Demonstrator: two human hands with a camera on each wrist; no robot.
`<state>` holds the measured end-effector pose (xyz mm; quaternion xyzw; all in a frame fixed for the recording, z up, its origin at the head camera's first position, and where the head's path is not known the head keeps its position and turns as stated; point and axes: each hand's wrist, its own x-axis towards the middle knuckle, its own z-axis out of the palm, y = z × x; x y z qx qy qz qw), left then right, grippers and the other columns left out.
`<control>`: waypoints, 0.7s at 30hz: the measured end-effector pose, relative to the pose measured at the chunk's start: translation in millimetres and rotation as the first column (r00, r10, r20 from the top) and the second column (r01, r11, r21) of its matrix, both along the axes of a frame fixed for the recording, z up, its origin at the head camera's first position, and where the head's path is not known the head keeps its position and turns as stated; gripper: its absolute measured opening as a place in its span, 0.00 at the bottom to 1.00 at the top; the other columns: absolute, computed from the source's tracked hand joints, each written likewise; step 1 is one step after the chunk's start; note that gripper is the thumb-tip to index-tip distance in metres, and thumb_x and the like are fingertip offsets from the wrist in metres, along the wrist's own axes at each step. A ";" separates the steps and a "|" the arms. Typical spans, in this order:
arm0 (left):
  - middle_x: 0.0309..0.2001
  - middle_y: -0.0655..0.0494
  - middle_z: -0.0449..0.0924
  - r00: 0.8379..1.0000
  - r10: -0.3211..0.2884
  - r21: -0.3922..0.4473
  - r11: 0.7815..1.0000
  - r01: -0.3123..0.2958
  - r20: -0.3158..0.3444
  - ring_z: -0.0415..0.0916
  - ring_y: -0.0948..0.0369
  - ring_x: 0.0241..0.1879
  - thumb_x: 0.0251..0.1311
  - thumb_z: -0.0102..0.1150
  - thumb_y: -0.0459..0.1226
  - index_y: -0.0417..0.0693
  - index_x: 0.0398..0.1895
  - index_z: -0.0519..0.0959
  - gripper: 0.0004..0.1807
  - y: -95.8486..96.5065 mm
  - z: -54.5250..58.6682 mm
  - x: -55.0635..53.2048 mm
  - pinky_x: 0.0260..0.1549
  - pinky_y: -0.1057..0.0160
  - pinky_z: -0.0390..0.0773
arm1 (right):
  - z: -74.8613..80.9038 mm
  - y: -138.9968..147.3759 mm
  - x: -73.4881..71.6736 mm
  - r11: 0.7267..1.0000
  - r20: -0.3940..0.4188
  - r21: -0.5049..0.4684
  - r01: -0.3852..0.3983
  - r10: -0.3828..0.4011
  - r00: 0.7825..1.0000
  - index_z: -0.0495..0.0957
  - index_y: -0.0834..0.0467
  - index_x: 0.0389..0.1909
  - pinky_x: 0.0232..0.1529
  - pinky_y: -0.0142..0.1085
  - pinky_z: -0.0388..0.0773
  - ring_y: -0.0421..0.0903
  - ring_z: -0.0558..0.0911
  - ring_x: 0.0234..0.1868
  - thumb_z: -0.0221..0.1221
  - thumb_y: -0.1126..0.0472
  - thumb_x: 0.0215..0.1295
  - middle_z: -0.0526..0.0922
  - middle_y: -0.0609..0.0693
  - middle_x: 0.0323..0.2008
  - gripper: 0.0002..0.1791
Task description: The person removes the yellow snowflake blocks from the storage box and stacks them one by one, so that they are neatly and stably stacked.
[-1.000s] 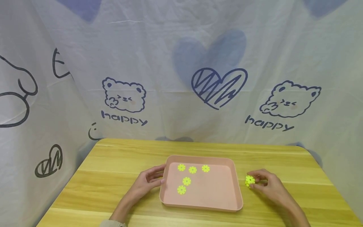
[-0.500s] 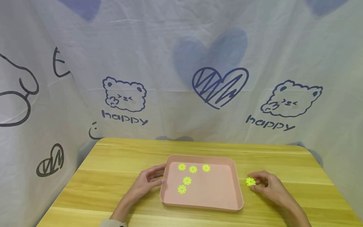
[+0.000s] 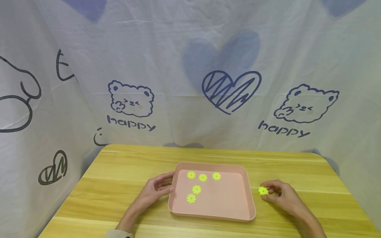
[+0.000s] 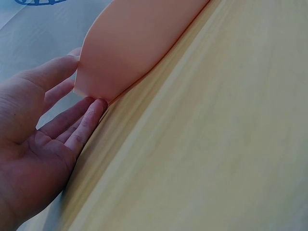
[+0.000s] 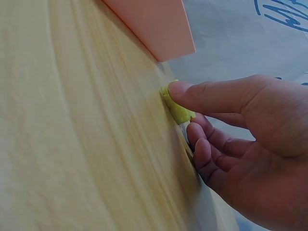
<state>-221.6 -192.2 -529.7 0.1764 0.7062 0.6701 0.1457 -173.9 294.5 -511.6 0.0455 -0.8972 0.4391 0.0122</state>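
Five yellow notched discs (image 3: 194,189) lie flat inside a pink tray (image 3: 223,201) at the lower center of the frame, three along its far side and two toward its left, while a separate yellow piece (image 3: 263,190) is held just beyond the tray at lower right. Thumb and fingers of a person's right hand (image 3: 284,195) clamp that piece from one side, leaving its notched face largely uncovered, a hold that seems to suit something so small; whether it is one disc or several together cannot be told. Across the tray, the left hand (image 3: 153,191) rests extended, slightly parted fingers against the left wall, apparently to keep the tray steady on the wooden table (image 3: 119,172). The tray's raised right wall stands between the held piece and the discs inside. A pale cloth (image 3: 172,109) printed with bears, hearts and the word "happy" hangs behind the table and fills the upper frame; a beige sleeve (image 3: 117,234) shows at the bottom edge, left of center.
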 end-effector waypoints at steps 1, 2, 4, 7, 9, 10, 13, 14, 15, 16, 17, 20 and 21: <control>0.73 0.37 0.66 1.000 -0.004 0.003 1.000 0.004 -0.003 0.69 0.40 0.68 0.69 0.64 0.31 0.36 0.75 0.65 0.33 0.0 -0.1 -0.1 0.61 0.62 0.79 | -0.1 0.0 0.0 1.000 0.000 -0.002 0.000 0.000 1.000 0.85 0.64 0.48 0.33 0.29 0.78 0.39 0.77 0.37 0.75 0.67 0.55 0.82 0.52 0.40 0.19; 0.73 0.36 0.66 1.000 -0.007 0.005 1.000 0.007 -0.006 0.68 0.39 0.68 0.69 0.64 0.31 0.36 0.75 0.65 0.33 -0.1 -0.2 -0.3 0.61 0.62 0.79 | -0.1 0.0 0.0 1.000 0.001 -0.004 0.000 0.000 1.000 0.85 0.64 0.48 0.34 0.29 0.78 0.39 0.77 0.37 0.75 0.67 0.55 0.82 0.52 0.40 0.19; 0.73 0.36 0.66 1.000 -0.009 0.008 1.000 0.009 -0.008 0.68 0.39 0.68 0.69 0.64 0.31 0.36 0.75 0.65 0.33 -0.2 -0.2 -0.3 0.61 0.62 0.79 | 0.1 -0.1 0.0 1.000 0.005 -0.009 0.000 0.000 1.000 0.85 0.64 0.48 0.34 0.29 0.78 0.40 0.77 0.37 0.75 0.67 0.55 0.82 0.52 0.40 0.19; 0.73 0.36 0.66 1.000 -0.012 0.010 1.000 0.012 -0.011 0.69 0.39 0.68 0.69 0.64 0.31 0.36 0.75 0.65 0.33 -0.4 -0.3 -0.1 0.61 0.62 0.79 | 0.7 -0.5 0.4 1.000 0.011 -0.010 -0.001 0.001 1.000 0.85 0.65 0.48 0.34 0.29 0.77 0.40 0.77 0.37 0.76 0.66 0.55 0.82 0.52 0.39 0.19; 0.73 0.37 0.66 1.000 -0.010 0.006 1.000 0.010 -0.010 0.69 0.40 0.68 0.69 0.64 0.31 0.36 0.75 0.65 0.33 -0.5 -0.3 0.0 0.61 0.62 0.79 | 1.2 -0.8 1.0 1.000 0.015 -0.007 -0.001 0.001 1.000 0.85 0.65 0.48 0.34 0.29 0.77 0.40 0.77 0.37 0.75 0.66 0.55 0.82 0.52 0.40 0.19; 0.73 0.37 0.66 1.000 -0.009 0.004 1.000 0.009 -0.011 0.69 0.40 0.68 0.69 0.64 0.31 0.36 0.75 0.65 0.33 -0.5 -0.3 0.1 0.61 0.61 0.79 | 1.5 -0.9 1.1 1.000 0.017 -0.005 0.000 0.000 1.000 0.85 0.65 0.48 0.34 0.29 0.77 0.40 0.77 0.37 0.75 0.66 0.55 0.82 0.52 0.40 0.19; 0.73 0.37 0.66 1.000 -0.006 -0.002 1.000 0.006 -0.011 0.70 0.41 0.68 0.69 0.64 0.31 0.36 0.75 0.65 0.33 -0.3 -0.1 0.3 0.61 0.62 0.79 | 1.7 -1.2 1.5 1.000 0.023 -0.002 0.005 -0.005 1.000 0.85 0.65 0.49 0.34 0.29 0.77 0.41 0.77 0.37 0.75 0.65 0.55 0.82 0.52 0.40 0.19; 0.73 0.37 0.66 1.000 -0.005 -0.003 1.000 0.005 -0.012 0.70 0.41 0.68 0.69 0.64 0.31 0.36 0.75 0.65 0.33 -0.3 -0.1 0.3 0.61 0.62 0.79 | 1.6 -1.2 1.4 1.000 0.023 -0.001 0.006 -0.006 1.000 0.85 0.64 0.49 0.34 0.29 0.77 0.41 0.77 0.37 0.75 0.65 0.55 0.82 0.52 0.40 0.19; 0.73 0.37 0.66 1.000 -0.005 -0.003 1.000 0.005 -0.012 0.70 0.41 0.68 0.69 0.64 0.31 0.36 0.75 0.65 0.33 -0.3 0.1 0.4 0.61 0.61 0.79 | 1.5 -1.2 1.4 1.000 0.024 -0.001 0.008 -0.007 1.000 0.85 0.64 0.49 0.34 0.29 0.77 0.41 0.77 0.37 0.75 0.65 0.55 0.82 0.52 0.40 0.19; 0.73 0.37 0.66 1.000 -0.004 -0.004 1.000 0.004 -0.014 0.70 0.41 0.68 0.69 0.64 0.31 0.36 0.75 0.65 0.33 -0.2 0.2 0.5 0.61 0.61 0.79 | 1.3 -1.2 1.2 1.000 0.025 -0.001 0.009 -0.009 1.000 0.85 0.64 0.49 0.34 0.29 0.77 0.41 0.77 0.37 0.76 0.65 0.55 0.82 0.52 0.40 0.20; 0.73 0.38 0.66 1.000 -0.005 -0.004 1.000 0.005 -0.013 0.70 0.41 0.68 0.69 0.64 0.31 0.36 0.75 0.65 0.33 -0.3 0.3 0.5 0.61 0.61 0.79 | 1.2 -1.0 1.1 1.000 0.027 -0.001 0.009 -0.009 1.000 0.85 0.64 0.49 0.34 0.29 0.77 0.41 0.77 0.38 0.76 0.65 0.55 0.82 0.52 0.40 0.20; 0.73 0.37 0.66 1.000 -0.004 -0.004 1.000 0.004 -0.016 0.70 0.41 0.68 0.69 0.64 0.31 0.36 0.75 0.66 0.33 -0.4 0.4 0.6 0.61 0.61 0.79 | 0.7 -0.4 0.7 1.000 0.035 -0.005 0.008 -0.008 0.999 0.85 0.65 0.49 0.34 0.29 0.77 0.42 0.77 0.38 0.76 0.65 0.56 0.82 0.52 0.39 0.20; 0.73 0.37 0.66 1.000 -0.005 -0.004 1.000 0.005 -0.016 0.70 0.41 0.68 0.69 0.64 0.31 0.36 0.75 0.66 0.33 -0.4 0.6 0.7 0.61 0.61 0.79 | 0.5 -0.1 0.6 1.000 0.037 -0.007 0.007 -0.007 0.999 0.85 0.65 0.50 0.34 0.29 0.77 0.42 0.77 0.38 0.76 0.65 0.56 0.83 0.52 0.39 0.21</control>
